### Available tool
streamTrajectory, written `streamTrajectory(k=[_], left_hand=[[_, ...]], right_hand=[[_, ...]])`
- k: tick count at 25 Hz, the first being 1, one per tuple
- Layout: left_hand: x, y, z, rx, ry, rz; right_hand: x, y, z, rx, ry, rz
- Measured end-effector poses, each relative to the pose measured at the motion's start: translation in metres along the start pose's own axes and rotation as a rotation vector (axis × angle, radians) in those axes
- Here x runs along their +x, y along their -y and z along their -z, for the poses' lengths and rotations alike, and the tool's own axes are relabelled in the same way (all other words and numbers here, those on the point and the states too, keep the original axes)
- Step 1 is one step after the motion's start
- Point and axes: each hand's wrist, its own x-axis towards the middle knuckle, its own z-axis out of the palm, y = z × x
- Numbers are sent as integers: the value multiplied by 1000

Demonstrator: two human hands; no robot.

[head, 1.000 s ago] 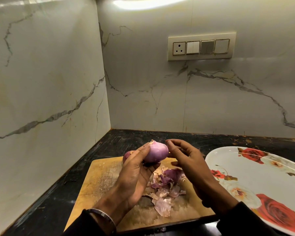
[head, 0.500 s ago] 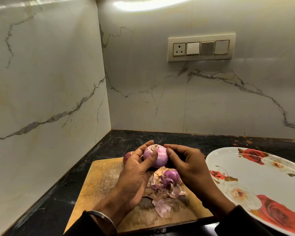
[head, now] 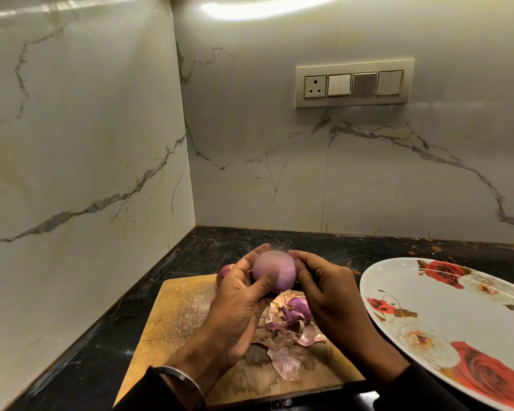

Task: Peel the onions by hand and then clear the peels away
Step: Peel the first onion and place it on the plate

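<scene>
A purple onion (head: 275,269), blurred by motion, is held above the wooden cutting board (head: 178,315). My left hand (head: 238,301) grips it from the left, thumb across its front. My right hand (head: 324,287) holds its right side with curled fingers. A pile of purple and papery peels (head: 288,330) lies on the board under my hands. Another red onion (head: 223,272) peeks out behind my left hand at the board's far edge.
A large white plate with red roses (head: 457,318) sits on the black counter (head: 220,241) to the right of the board. Marble walls close the corner at the left and back. A switch panel (head: 353,83) is on the back wall.
The onion has been turned in my hands, so its smooth side now faces me. My right hand has moved in from beside it and now holds its right side.
</scene>
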Motion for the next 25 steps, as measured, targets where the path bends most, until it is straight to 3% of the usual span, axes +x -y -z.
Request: streamTrajectory(k=[6, 19, 25], left_hand=[[-2, 1, 0, 3, 27, 11], [-1, -3, -1, -112, 75, 58], [-2, -5, -2, -143, 78, 68]], right_hand=[[0, -3, -1, 45, -82, -62], [3, 0, 3, 636, -131, -405], [4, -3, 4, 698, -152, -493]])
